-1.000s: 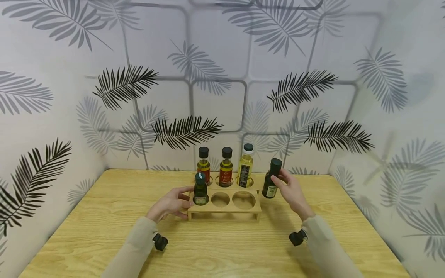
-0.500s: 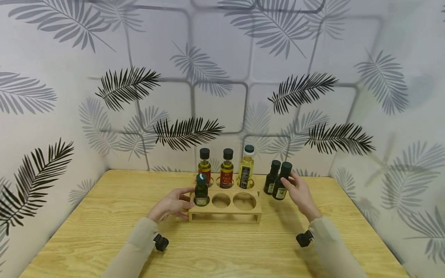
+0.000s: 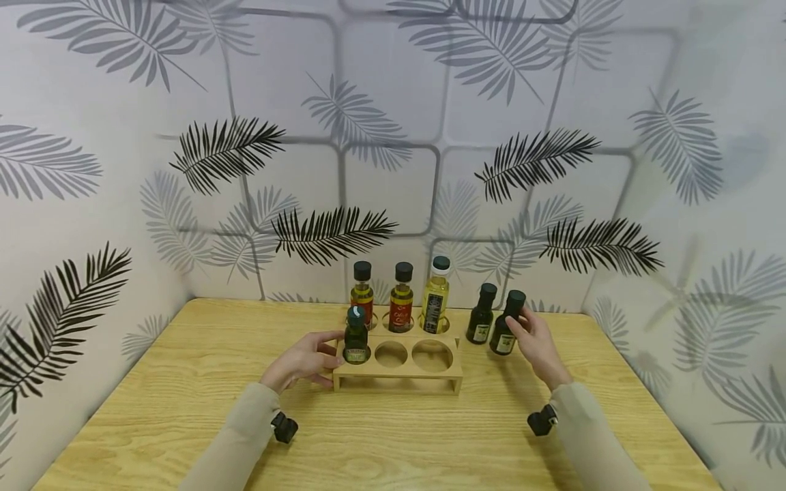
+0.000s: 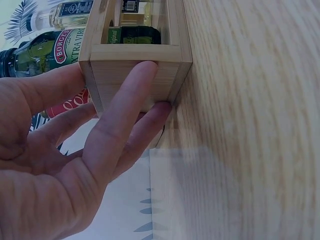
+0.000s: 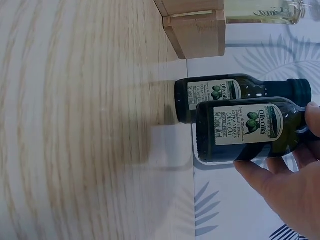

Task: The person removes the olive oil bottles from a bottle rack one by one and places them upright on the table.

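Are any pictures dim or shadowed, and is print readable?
Head view: brightest, faint shadow below the right hand, print mostly too small; left wrist view: dimmer, one label reads BORGES; right wrist view: dim, soft shadow on the table, print on the held bottle clear.

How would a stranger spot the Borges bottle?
On the table, find the wooden rack, its left end touched by the left hand. The Borges bottle occupies the front row's leftmost hole. Unlike the three bottles behind, it stands alone in its row.
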{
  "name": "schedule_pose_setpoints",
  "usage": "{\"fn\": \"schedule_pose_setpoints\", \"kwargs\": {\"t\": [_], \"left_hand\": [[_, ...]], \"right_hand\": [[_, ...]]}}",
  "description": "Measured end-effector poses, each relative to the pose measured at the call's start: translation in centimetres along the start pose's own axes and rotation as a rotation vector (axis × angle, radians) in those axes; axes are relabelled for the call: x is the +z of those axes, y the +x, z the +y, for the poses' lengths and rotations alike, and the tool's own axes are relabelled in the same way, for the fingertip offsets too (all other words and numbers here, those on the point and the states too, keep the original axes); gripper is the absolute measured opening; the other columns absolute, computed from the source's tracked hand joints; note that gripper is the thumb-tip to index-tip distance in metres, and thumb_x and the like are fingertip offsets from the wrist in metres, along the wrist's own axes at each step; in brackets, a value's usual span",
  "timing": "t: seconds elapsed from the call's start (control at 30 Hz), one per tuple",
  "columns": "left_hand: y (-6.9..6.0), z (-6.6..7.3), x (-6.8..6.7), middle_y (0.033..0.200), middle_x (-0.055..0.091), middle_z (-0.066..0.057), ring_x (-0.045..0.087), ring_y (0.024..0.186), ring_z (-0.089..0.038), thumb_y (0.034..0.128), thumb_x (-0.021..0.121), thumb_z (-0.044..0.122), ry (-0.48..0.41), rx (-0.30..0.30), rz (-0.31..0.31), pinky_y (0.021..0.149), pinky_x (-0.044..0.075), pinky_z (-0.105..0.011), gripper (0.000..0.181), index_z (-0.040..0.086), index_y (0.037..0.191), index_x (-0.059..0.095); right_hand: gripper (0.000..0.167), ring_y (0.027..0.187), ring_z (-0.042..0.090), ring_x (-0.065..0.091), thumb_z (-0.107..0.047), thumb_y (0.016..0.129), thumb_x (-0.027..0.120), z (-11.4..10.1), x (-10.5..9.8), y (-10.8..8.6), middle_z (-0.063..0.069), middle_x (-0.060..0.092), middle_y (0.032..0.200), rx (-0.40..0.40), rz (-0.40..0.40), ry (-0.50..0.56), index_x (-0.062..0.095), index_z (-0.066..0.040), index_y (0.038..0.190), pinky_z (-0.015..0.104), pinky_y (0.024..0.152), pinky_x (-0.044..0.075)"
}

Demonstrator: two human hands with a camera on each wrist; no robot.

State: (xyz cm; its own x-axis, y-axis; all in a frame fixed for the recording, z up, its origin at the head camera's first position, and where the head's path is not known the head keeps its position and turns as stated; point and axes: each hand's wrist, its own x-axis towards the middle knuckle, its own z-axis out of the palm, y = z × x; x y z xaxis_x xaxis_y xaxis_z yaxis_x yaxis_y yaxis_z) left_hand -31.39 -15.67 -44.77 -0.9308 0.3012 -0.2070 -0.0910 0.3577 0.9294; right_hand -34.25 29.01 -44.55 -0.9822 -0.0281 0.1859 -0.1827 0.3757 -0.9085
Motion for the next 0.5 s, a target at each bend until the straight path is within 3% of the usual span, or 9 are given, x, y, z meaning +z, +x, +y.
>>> {"fn": "schedule_pose_setpoints", "kwargs": {"t": [0.2,0.5], "left_hand": [[0.0,0.0,0.0,0.137,0.047,-0.028,0.062,0.108,-0.033,0.0948,0.063,0.008,0.000,0.006,-0.001,0.070,0.062,-0.043,0.062,0.014,0.152,0.039],[0.2,-0.2,0.2,0.134,0.050,-0.025,0.063,0.102,-0.028,0.0946,0.063,0.006,-0.015,-0.005,0.015,0.070,0.062,-0.044,0.060,0.016,0.150,0.042]], "right_hand": [[0.061,0.146,0.044,0.023,-0.026,0.106,0.043,0.4,-0.4,0.4,0.024,0.024,0.159,0.035,-0.006,-0.009,0.017,-0.006,0.158,0.062,0.117,0.025],[0.071,0.149,0.044,0.012,-0.033,0.106,0.041,1.5,-1.3,0.9,0.022,0.005,0.163,0.126,-0.026,-0.046,-0.001,-0.008,0.158,0.062,0.118,0.021]]}}
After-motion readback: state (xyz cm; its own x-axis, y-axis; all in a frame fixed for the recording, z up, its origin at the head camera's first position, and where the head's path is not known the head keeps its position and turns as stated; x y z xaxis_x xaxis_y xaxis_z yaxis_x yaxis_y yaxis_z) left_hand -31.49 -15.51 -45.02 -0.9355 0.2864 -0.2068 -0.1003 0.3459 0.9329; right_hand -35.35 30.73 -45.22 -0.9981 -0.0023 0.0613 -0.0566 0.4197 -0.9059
